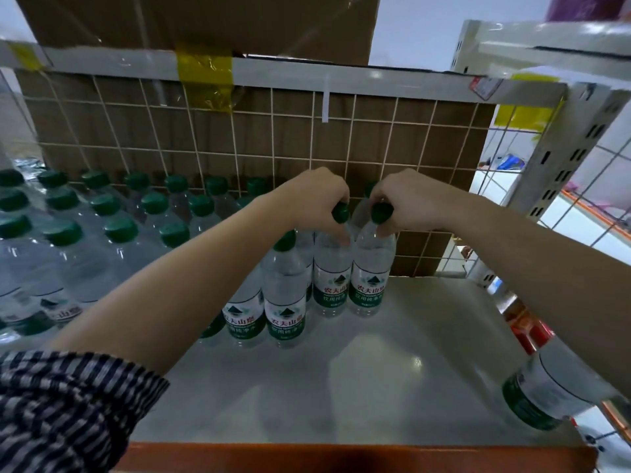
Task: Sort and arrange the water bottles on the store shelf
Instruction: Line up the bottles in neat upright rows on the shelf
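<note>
As the left bottle (332,268) and right bottle (371,268) stand touching at the row's right end, the left grip (317,199) and right grip (406,196) each pinch a green cap.
Both bottles are upright on the shelf (375,370) near the wire back (307,131). Ranked bottles (119,230) fill the left side; the right side is bare, and a lying bottle (546,390) waits at the front corner, so roughly half looks done.

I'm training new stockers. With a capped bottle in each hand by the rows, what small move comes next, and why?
Probably let go: the left hand and right hand pinch caps of two bottles seemingly standing upright on the shelf beside the rows.
</note>
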